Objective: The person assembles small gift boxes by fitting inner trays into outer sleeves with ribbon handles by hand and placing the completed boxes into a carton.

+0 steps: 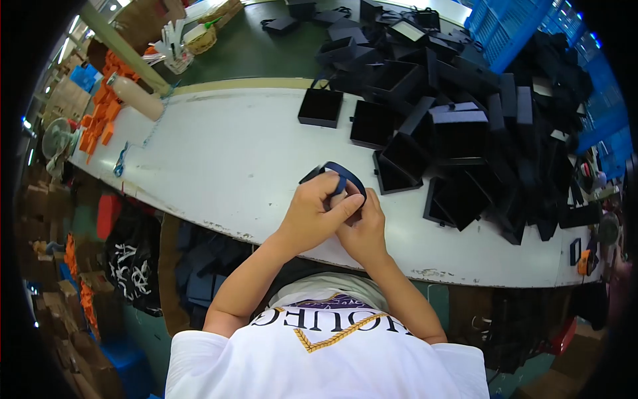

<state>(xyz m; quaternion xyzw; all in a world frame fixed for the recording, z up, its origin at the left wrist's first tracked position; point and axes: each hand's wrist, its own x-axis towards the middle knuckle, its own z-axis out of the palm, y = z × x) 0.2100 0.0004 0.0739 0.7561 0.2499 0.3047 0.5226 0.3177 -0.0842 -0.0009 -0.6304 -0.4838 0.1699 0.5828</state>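
Note:
Both my hands are together over the near part of the white table, closed on a dark blue ribbon [349, 174]. The ribbon curves up in a loop above the fingers. My left hand [312, 207] pinches it from the left, with thumb and fingers together. My right hand [364, 229] wraps round it from the right, and its fingers are partly hidden. A darker end sticks out at the upper left of the hands; I cannot make out what it is. Nearest to the hands lie open black boxes [397, 174], just to the right.
A large heap of black boxes [458, 133] covers the table's right side, with blue plastic crates [508, 30] behind. On the left stand a pale bottle [136, 96], orange pieces [100, 120] and a small blue-handled tool [121, 159]. The table's worn front edge [219, 228] runs below my hands.

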